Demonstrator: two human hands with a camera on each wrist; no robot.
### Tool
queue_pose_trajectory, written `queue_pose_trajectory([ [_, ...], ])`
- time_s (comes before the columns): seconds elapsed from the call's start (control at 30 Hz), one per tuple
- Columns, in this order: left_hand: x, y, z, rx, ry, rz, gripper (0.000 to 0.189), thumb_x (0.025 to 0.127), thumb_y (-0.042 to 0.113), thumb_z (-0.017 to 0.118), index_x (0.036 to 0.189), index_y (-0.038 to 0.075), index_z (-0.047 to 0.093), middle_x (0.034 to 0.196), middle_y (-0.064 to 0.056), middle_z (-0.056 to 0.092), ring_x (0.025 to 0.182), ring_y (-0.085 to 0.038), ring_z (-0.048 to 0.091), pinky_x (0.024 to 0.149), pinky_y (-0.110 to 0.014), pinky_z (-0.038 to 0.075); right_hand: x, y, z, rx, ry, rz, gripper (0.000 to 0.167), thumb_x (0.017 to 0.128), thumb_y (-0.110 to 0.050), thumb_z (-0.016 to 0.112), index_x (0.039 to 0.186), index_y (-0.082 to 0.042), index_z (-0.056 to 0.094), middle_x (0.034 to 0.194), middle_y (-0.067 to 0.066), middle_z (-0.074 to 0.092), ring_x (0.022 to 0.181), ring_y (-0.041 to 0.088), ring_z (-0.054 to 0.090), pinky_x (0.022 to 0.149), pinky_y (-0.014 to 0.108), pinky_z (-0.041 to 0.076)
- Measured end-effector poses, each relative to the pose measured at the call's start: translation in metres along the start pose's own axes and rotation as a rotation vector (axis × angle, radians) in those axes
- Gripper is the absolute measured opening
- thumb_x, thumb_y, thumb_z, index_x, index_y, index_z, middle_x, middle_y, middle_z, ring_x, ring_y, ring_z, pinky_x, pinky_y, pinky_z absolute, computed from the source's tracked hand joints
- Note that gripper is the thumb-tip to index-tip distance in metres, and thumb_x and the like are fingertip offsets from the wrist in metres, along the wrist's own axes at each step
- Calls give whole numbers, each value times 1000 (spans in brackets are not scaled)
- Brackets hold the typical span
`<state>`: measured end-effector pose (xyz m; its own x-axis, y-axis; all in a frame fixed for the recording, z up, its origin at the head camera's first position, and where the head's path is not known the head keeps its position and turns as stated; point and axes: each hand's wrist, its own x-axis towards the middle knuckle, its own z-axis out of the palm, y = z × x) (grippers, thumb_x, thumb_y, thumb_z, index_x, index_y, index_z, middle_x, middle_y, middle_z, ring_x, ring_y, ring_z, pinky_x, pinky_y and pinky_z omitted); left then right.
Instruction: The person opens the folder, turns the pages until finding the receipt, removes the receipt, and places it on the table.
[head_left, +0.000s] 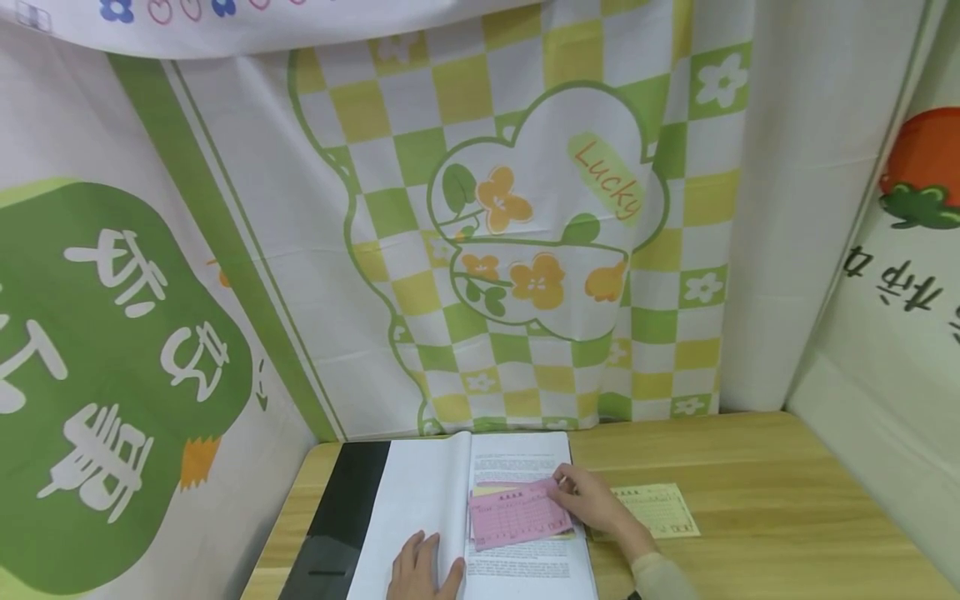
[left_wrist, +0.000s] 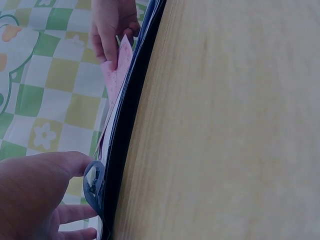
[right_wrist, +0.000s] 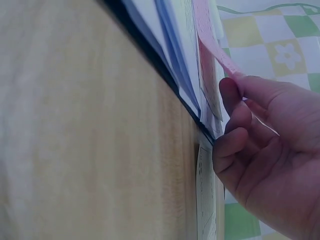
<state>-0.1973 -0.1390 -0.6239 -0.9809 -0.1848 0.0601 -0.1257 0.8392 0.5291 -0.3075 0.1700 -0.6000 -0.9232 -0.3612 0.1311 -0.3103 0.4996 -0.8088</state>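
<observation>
On the table lies an open black folder (head_left: 330, 525) with white pages, its right-hand page (head_left: 517, 571) printed with text. My right hand (head_left: 592, 500) pinches the upper right corner of a pink printed slip (head_left: 517, 517) between thumb and forefinger. In the right wrist view the slip (right_wrist: 212, 47) bends up from the papers to the fingertips. Other pink and yellow slips lie under it, mostly hidden. My left hand (head_left: 420, 571) rests with spread fingers on the blank left page (head_left: 420, 483). In the left wrist view its thumb (left_wrist: 75, 162) is right at a curled, shiny sheet edge (left_wrist: 93, 182).
A pale yellow printed slip (head_left: 660, 510) lies on the wooden table (head_left: 787, 517) right of the folder, partly behind the right forearm. A checkered curtain (head_left: 510, 350) hangs at the table's back edge, with printed cloth walls on both sides.
</observation>
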Motion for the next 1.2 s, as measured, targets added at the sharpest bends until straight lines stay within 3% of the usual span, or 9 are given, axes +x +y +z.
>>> queue_pose_trajectory([
  [0.5,1,-1,-2,5,-27,-13,66,93,54,74,136,5,62,147,-21,49,137,-49,47,110,-71,42,-1,-1,-8,65,-50,2,16,104,-20,68,111,-6,66,89,2,67,74,15,62,62,27,55],
  [0.73,2,-1,-2,-29,-2,25,65,93,53,74,133,3,63,145,-24,51,134,-50,48,108,-71,43,-6,-7,-17,150,-61,19,18,105,-22,67,111,-5,63,94,11,67,77,21,63,60,31,58],
  [1.03,0,-3,1,1,-17,15,67,93,56,73,133,4,64,144,-23,51,133,-50,49,107,-72,43,-11,1,-19,111,-53,19,18,104,-23,68,109,-7,64,93,6,68,81,18,63,65,29,57],
  [1.2,1,-3,0,1,-19,11,66,94,56,73,133,4,63,144,-23,51,134,-50,48,107,-72,43,-14,6,-21,117,-52,21,21,103,-22,69,112,-3,63,93,8,68,78,20,64,60,30,58],
])
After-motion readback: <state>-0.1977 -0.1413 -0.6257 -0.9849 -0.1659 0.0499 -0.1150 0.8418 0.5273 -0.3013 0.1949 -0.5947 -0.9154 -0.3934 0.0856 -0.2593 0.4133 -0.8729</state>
